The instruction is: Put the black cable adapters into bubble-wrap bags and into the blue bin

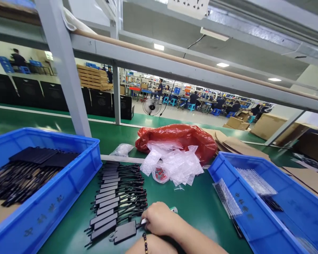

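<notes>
My right hand (160, 218) rests on the green table at the bottom centre. Its fingers are curled shut over something small, and a pale tip (175, 210) pokes out on the far side. Just left of it lies a black flat tag with a thin cord (124, 231), the nearest of a row of several like tags (113, 194). My left wrist (137, 248), wearing a dark bead bracelet (145, 244), shows at the bottom edge. It is tucked under my right forearm and its fingers are hidden.
A blue bin (76, 180) of black tags stands at the left. Another blue bin (257, 225) with bagged pieces is at the right. Bubble-wrap bags (175, 164) and a red plastic bag (180, 137) lie behind. Grey frame posts (66, 77) rise beyond, with other workers far off.
</notes>
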Available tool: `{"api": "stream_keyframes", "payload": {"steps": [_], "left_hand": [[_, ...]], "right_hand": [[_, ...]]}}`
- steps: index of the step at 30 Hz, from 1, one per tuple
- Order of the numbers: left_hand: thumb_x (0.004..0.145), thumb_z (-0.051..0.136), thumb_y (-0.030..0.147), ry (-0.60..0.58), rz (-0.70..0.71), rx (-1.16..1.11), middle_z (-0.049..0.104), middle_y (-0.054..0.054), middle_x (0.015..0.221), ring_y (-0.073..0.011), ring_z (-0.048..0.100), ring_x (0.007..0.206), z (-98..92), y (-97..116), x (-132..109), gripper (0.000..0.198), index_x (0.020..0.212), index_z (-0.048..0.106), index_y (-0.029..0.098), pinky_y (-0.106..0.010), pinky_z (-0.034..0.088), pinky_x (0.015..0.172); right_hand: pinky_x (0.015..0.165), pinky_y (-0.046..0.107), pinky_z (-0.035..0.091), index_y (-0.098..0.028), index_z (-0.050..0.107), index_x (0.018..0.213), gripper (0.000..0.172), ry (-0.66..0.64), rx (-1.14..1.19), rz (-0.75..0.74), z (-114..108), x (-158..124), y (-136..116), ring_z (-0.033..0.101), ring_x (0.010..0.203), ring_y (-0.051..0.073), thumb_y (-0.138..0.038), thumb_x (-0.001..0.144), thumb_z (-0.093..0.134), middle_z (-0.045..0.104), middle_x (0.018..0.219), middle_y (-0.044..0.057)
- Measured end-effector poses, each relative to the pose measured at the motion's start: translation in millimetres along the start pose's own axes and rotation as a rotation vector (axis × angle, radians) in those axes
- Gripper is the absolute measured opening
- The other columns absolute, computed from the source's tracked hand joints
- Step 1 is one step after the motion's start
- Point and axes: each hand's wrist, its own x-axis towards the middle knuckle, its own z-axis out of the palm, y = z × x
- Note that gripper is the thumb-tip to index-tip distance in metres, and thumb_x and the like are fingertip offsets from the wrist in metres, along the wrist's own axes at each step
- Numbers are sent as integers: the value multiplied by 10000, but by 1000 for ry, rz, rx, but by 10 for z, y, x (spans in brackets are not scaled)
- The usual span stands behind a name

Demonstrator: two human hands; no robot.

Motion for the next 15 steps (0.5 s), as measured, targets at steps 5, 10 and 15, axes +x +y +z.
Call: {"api": "stream_keyframes", "payload": {"steps": [5,10,15], "left_hand": [[841,457,436,290,52,0,555,-47,765,-120,517,636,-110,125,-112,326,945,545,140,-252,448,515],[824,500,412,430,56,-11,549,-33,716,-118,509,613,-117,157,-110,268,886,551,157,-240,427,495],[649,617,533,532,20,-95,456,11,522,-75,400,436,-119,215,-4,415,690,531,128,-191,279,395]], "right_hand": [[568,244,342,-199,655,809,218,39,-35,14,44,-7,59,562,689,170,-260,682,489,630,799,50],[555,214,310,-176,627,682,172,292,213,78,-24,-343,316,504,646,112,-174,680,455,569,762,30],[592,213,325,-127,587,640,198,572,700,158,-35,-596,664,451,622,109,-257,731,468,504,637,32]]}}
